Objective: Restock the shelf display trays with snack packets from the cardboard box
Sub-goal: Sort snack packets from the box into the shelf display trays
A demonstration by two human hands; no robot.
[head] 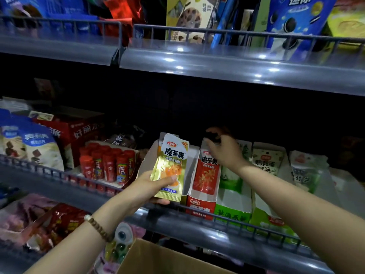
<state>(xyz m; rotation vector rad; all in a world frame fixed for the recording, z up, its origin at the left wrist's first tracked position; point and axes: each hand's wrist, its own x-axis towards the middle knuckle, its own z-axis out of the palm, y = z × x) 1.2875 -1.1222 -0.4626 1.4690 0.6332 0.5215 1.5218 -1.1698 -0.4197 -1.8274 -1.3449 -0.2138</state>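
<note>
left hand (pixel 150 187) grips a yellow snack packet (pixel 171 165) upright before an emptied display tray (pixel 147 163), likely ready to slot in; right hand (pixel 224 153) reaches behind the red tray (pixel 200 207), grip unclear; cardboard box (pixel 158 258) waits below.

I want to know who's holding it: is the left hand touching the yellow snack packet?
Touching. The head view shows the left hand gripping the yellow snack packet, thumb across its front.

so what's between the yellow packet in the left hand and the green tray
The right wall of a pale tray, then a red tray with a red packet standing in it, in the head view.
</note>
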